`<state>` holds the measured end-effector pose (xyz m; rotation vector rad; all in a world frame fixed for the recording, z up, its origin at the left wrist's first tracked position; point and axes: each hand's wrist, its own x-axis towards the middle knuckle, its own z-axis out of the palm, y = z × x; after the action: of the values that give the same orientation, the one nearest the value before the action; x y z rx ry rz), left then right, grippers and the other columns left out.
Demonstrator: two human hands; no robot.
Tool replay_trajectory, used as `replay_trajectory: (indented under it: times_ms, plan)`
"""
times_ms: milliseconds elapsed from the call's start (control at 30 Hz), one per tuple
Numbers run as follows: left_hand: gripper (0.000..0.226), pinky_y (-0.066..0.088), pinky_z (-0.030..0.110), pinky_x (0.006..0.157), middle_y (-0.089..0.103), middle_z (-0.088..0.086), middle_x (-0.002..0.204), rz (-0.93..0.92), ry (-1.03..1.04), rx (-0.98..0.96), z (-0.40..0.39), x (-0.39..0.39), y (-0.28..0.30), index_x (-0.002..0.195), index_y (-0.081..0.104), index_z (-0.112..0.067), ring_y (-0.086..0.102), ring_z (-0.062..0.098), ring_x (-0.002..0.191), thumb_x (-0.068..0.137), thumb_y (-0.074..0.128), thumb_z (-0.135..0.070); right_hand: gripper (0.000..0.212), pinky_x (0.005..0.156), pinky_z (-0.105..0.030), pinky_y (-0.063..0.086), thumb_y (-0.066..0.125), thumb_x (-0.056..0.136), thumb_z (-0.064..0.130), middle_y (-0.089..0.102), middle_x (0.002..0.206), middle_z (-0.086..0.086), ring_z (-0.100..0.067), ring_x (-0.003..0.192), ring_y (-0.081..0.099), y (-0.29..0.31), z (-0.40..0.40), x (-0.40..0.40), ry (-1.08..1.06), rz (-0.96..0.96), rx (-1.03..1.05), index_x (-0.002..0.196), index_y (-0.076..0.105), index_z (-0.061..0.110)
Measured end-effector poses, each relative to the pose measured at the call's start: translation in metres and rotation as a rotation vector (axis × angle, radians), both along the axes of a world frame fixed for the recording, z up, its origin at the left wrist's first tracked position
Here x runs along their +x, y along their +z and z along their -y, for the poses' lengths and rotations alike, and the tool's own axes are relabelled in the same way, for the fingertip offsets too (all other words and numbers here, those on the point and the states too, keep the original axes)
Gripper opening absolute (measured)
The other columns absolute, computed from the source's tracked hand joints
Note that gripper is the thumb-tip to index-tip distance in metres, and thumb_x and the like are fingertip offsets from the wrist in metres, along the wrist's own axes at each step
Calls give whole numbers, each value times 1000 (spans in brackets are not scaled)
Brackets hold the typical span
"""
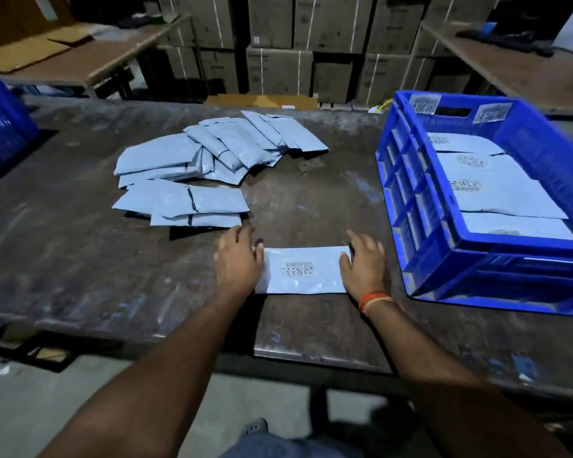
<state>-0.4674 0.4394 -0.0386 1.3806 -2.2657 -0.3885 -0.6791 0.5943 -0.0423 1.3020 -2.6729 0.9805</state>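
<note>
L hand (pixel 239 261) lay flat on left end of pale blue flat plastic mailer pouch (pixel 301 272) w/ barcode label, fingers straight, gripping nothing. R hand (pixel 364 266) pressed right end, fingers spread, no pinch. Pouch sat flat betw both hands on dark worn table (pixel 80 259). Loose pile of like pouches (pixel 192 166) just beyond L hand. Blue plastic crate (pixel 411 200) just right of R hand, labelled pouches (pixel 497 196) inside.

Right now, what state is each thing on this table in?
Barcoded pouch: flat on the table, barcode up, touched at both ends.
Left hand: rests on its left end.
Right hand: rests on its right end.
Pouch pile: loose, overlapping, labels hidden.
Blue crate: upright, holding packed pouches.
</note>
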Motion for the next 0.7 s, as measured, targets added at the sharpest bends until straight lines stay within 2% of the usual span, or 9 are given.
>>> replay_trajectory:
  times_ms: [100,167,233,300,400,500,567,600,700]
  plan:
    - [48,40,47,108,44,6,150,101,-220,-182,-25,3,-3,138,53,-24,38,27,140,96,42,-44,64,111,-43,33,33,90,47,37,157,1,-23,146,31,-7,-1,14,205,-115,143,151,40,30]
    - [58,32,50,115,37,8,157,213,-298,-153,-32,5,-12,145,48,-24,28,29,147,97,31,-51,69,113,-45,26,20,89,55,25,163,4,-18,151,19,-12,-2,24,278,-149,292,153,34,34]
    - [66,25,52,118,29,8,162,306,-308,-62,-34,6,-19,151,40,-26,19,29,151,97,21,-58,72,114,-44,21,13,89,58,27,163,1,-19,151,20,-15,-2,28,284,-180,368,151,40,31]
    - [70,19,53,121,20,7,166,355,-340,-2,-31,9,-21,156,31,-28,12,29,153,96,17,-62,75,114,-42,20,10,88,59,30,161,1,-19,150,23,-12,-1,29,274,-199,390,149,43,30]
    - [66,12,52,123,14,7,167,401,-435,9,-14,8,-16,157,27,-30,7,30,154,100,27,-62,78,112,-39,23,8,86,61,30,161,3,-18,149,24,-1,-1,28,260,-205,437,150,42,30]
    - [65,8,56,122,10,9,168,479,-417,-44,5,-3,-3,158,24,-32,3,32,154,100,37,-59,58,110,-42,28,31,98,54,32,160,3,-19,148,26,2,-6,36,164,-183,456,148,44,28]
    - [61,12,58,120,14,11,166,442,-308,-68,7,-11,6,155,29,-28,9,32,153,100,46,-50,52,104,-45,35,42,97,49,42,154,0,-22,141,34,2,-11,48,32,-201,465,142,52,24]
    - [58,20,58,117,21,11,163,382,-223,-71,5,-13,11,151,35,-26,18,32,150,98,51,-45,49,97,-45,39,44,95,48,49,146,-2,-25,134,40,3,-13,56,-38,-219,466,134,57,21]
    - [52,45,52,94,42,11,138,149,73,7,-16,-13,20,136,47,-22,43,32,126,88,59,-36,43,81,-43,45,48,85,48,59,116,-9,-31,110,49,4,-18,77,-159,-224,419,108,65,16]
